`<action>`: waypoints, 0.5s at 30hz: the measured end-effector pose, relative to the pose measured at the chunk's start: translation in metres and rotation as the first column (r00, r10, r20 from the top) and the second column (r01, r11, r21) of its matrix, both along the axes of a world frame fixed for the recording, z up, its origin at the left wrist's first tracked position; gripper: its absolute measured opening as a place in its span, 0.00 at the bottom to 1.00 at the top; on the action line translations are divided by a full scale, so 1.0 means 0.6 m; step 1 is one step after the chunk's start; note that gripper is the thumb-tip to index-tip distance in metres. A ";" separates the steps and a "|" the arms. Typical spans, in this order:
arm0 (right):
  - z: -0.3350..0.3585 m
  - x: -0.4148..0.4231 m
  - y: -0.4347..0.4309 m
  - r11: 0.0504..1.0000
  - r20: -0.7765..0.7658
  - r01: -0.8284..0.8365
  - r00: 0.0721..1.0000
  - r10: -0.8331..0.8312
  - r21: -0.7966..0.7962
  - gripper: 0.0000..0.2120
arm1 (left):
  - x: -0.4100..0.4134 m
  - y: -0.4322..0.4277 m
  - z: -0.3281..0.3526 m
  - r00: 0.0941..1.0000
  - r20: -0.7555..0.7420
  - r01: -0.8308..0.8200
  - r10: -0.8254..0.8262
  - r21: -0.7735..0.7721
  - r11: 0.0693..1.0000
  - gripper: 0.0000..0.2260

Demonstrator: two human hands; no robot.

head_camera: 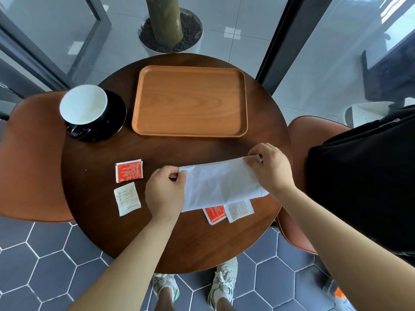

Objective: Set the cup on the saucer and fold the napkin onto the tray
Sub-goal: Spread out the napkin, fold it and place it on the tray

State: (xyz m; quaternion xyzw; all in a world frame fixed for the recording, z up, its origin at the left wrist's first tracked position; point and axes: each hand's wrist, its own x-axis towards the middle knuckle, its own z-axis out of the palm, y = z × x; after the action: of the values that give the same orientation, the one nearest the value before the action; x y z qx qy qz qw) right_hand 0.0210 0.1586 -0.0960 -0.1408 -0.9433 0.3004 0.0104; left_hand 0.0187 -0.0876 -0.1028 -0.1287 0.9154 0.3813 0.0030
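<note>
A white napkin (221, 184) lies folded in a long band on the near part of the round dark table (101, 198). My left hand (164, 194) pinches its left end and my right hand (270, 168) pinches its far right corner. The cup (84, 104), white inside and black outside, stands on the black saucer (116, 117) at the table's left. A wooden tray (190, 101) with nothing on it sits at the far middle of the table.
Red and white sachets (128, 170) lie left of the napkin, and two more sachets (226, 212) stick out from under its near edge. Orange chairs (29, 158) stand on both sides, the right one bearing a black bag (363, 182). A potted trunk (167, 21) stands beyond the table.
</note>
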 end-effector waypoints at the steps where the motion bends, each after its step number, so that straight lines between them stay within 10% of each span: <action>1: -0.002 -0.001 0.000 1.000 0.000 -0.006 1.000 0.006 0.006 0.02 | -0.002 0.001 -0.002 1.000 0.002 0.001 -0.001 -0.009 1.000 0.04; 5: -0.005 0.004 -0.002 0.999 -0.026 0.033 0.999 -0.033 0.009 0.09 | -0.001 0.006 0.000 0.999 -0.003 0.035 -0.036 -0.084 0.996 0.18; 9: 0.001 0.034 -0.029 0.946 -0.221 -0.139 0.953 0.208 0.292 0.17 | 0.030 0.002 -0.007 0.876 -0.177 0.351 -0.448 -0.403 0.845 0.24; 15: -0.030 0.060 -0.093 0.775 0.190 -0.499 0.866 0.463 0.388 0.31 | 0.040 0.002 -0.043 0.763 0.133 0.588 -0.633 -0.551 0.593 0.33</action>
State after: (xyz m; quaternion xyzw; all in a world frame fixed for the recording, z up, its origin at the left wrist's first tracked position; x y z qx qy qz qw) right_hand 0.0572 0.1025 -0.1141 0.0981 -0.9895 0.0745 -0.0760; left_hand 0.0427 -0.0866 -0.1288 0.2123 0.9725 0.0745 0.0602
